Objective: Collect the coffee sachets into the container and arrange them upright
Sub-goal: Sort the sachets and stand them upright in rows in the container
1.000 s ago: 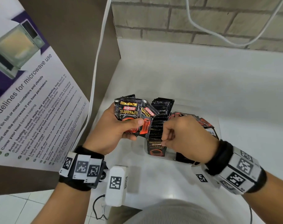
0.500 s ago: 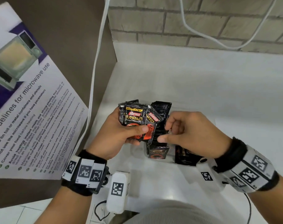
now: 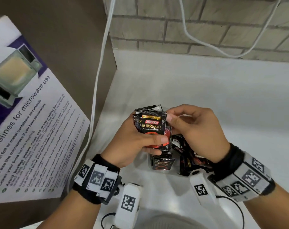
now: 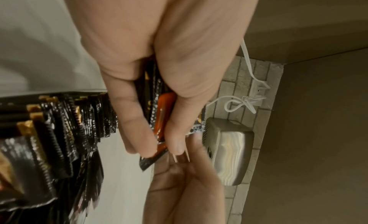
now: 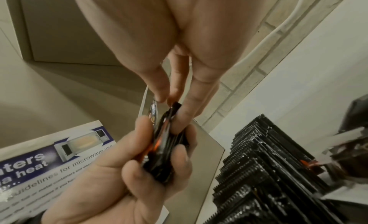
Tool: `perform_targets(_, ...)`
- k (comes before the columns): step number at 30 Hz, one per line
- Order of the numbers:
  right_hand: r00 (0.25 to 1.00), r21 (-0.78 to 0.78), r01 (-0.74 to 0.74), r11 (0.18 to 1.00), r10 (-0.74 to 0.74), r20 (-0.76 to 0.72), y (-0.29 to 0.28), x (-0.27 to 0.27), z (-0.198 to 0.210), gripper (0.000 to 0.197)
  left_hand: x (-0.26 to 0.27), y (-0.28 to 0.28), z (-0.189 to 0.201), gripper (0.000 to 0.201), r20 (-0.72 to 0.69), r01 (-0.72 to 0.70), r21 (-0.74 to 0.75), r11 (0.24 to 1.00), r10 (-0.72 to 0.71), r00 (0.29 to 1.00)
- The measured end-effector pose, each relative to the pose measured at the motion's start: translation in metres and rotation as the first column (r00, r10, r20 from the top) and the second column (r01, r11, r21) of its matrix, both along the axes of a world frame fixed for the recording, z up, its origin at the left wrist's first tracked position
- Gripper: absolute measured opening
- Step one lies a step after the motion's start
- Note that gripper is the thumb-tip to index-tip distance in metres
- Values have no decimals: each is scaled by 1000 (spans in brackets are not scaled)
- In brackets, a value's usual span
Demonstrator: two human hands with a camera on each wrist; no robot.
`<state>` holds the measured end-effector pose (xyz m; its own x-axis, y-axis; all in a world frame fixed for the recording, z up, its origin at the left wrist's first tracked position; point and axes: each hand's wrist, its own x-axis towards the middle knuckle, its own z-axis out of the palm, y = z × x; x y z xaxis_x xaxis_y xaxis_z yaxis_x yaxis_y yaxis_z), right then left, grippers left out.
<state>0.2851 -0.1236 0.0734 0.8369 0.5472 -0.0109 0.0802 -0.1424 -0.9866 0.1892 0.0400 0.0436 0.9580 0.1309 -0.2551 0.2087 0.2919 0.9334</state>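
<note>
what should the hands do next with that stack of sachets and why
Probably square the stack, then lower it into the container. The left hand grips a bundle of Kopiko Supremo sachets, the right hand pinches its top corner, and upright sachets already stand in a row just below.

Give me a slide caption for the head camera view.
Left hand grips a stack of Kopiko Supremo sachets; right hand pinches its top corner.

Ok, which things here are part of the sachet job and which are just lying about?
Part of the job:
- sachet stack, gripped by left hand
- right hand, pinching the stack's top edge
- upright sachets below the hands

Lying about:
- microwave poster
- white cable
- metal box on the brick wall
</note>
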Motion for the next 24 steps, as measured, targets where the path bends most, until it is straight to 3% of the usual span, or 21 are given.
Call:
perform_targets(2, 998, -7, -53, 999, 54, 41, -5, 2, -1, 17, 2, -5, 1, 67, -1, -39, -5, 999, 39, 999)
perform_targets(5, 981, 66, -195, 979, 196, -12, -16, 7, 0, 39, 5, -9, 4, 64, 16, -61, 3, 998, 61, 998)
perform_targets(7, 975, 72, -219, 973, 220, -3, -19, 11, 1, 43, 6, -13, 3, 66, 17, -63, 4, 998, 63, 998)
perform_targets(16, 997, 16, -77, 997, 76, 26, -27, 22, 1, 20, 6, -34, -2, 84, 13, -111, 43, 993, 110, 994)
perform_targets(20, 994, 131, -92, 987, 99, -44, -23, 22, 5, 9, 6, -29, -3, 86, 26, -147, 64, 987, 146, 989)
perform_targets(24, 988, -7, -156, 988, 156, 2, -16, 14, 8, 28, 1, -25, -3, 88, 69, -136, 95, 986, 130, 989)
